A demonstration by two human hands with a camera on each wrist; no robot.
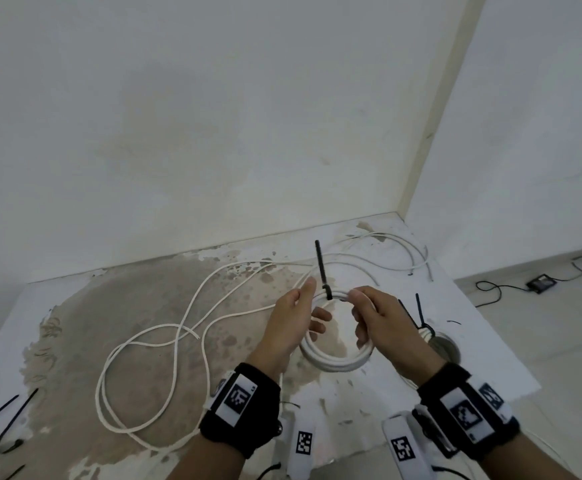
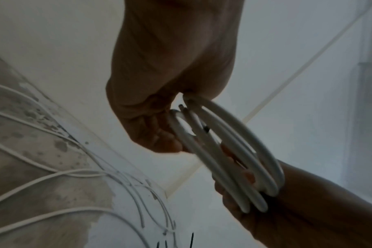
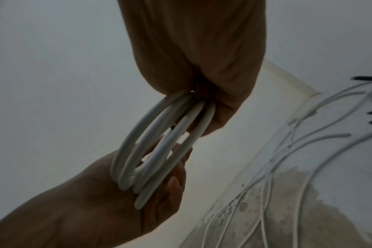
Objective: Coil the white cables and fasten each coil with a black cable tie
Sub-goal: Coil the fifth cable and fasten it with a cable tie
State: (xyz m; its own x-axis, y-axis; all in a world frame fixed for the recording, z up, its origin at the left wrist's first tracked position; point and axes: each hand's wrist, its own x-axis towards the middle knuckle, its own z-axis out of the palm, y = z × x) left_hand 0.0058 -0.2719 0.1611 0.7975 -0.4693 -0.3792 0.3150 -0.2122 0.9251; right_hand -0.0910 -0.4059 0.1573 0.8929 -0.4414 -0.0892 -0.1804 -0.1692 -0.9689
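Head view: I am holding the coil (image 1: 336,355) up over the desk (image 1: 469,344), a little right of centre in the frame. My left hand (image 1: 293,327) is gripping the coil's left side, thumb reaching up toward the top of the loops and fingers curling through the middle. My right hand (image 1: 377,317) is gripping the right side, its fingertips pinching the loops just beside the tie (image 1: 321,268). The tie is wrapping the top of the coil, and its black tail is sticking up between my two hands.

Loose cable (image 1: 164,341) is sprawling over the stained part of the desk at centre left, and more cable (image 1: 386,251) is curving along the far edge at upper right. Spare ties (image 1: 8,424) are lying at the lower left corner. Just right of my right hand, another bundle (image 1: 424,327) with black tie tails is sitting on the desk, partly hidden by the hand.

In the left wrist view, the left hand (image 2: 159,104) is closing on the coil (image 2: 234,151) where the loops fan apart, with the right hand (image 2: 297,209) at lower right. In the right wrist view, the right hand (image 3: 202,70) is clamping the coil (image 3: 159,151) from above, and the left hand (image 3: 96,206) is holding it from below.
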